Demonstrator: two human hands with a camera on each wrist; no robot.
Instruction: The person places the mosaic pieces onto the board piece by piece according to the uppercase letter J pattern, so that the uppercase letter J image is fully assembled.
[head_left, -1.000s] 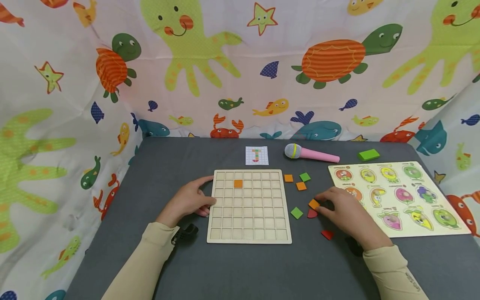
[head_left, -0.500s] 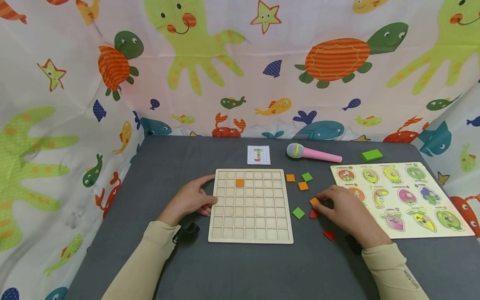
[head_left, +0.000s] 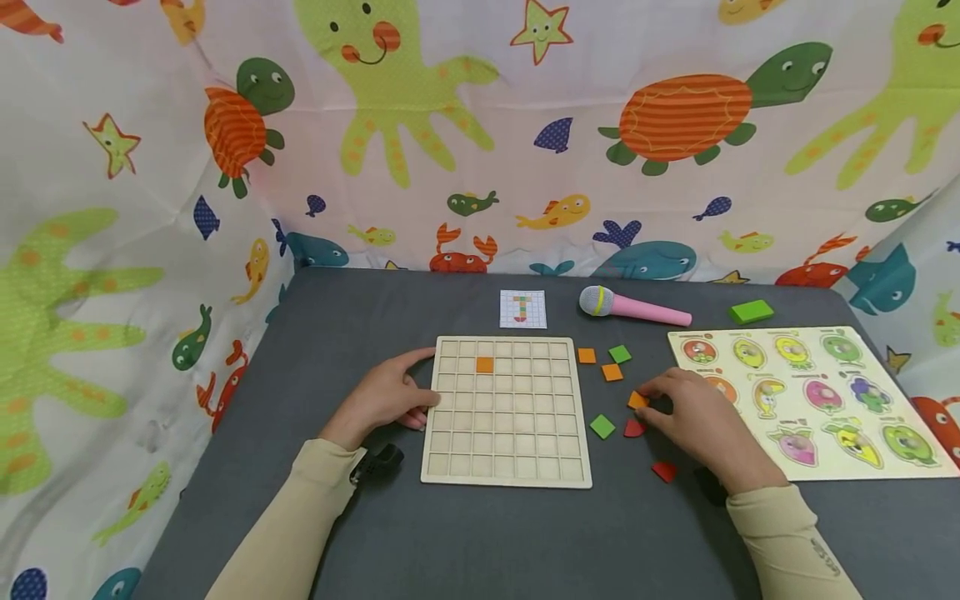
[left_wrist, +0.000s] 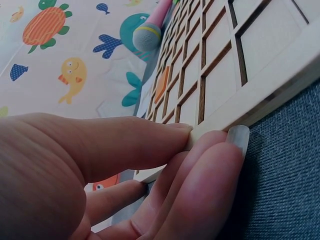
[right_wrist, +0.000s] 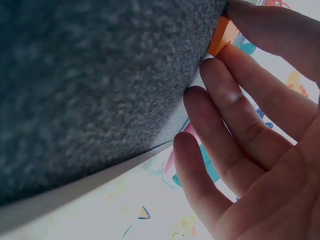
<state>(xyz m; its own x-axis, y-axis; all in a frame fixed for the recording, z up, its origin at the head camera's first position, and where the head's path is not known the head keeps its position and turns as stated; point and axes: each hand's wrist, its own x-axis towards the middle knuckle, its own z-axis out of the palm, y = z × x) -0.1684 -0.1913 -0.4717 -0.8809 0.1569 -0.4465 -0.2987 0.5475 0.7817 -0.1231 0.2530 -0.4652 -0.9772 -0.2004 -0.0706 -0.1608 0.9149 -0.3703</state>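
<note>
A pale wooden grid board (head_left: 506,425) lies on the dark cloth, with one orange square tile (head_left: 485,365) in an upper cell. At its left edge my left hand (head_left: 386,396) holds the rim between thumb and fingers; the left wrist view shows the fingertips against the board's side (left_wrist: 270,92). To the right of the board, my right hand (head_left: 693,417) pinches another orange tile (right_wrist: 223,36) by thumb and index finger, its other fingers loosely bent. Nearby lie two orange tiles (head_left: 612,372), two green tiles (head_left: 602,427) and two red pieces (head_left: 664,472).
Behind the board is a small pattern card (head_left: 522,309) with a J-like coloured figure. A pink toy microphone (head_left: 637,308) and a green block (head_left: 751,312) lie along the back. A fruit picture board (head_left: 813,433) sits at the right, partly under my right hand.
The whole head view has shifted slightly to the right. Both hands keep their places relative to the board and tiles.
</note>
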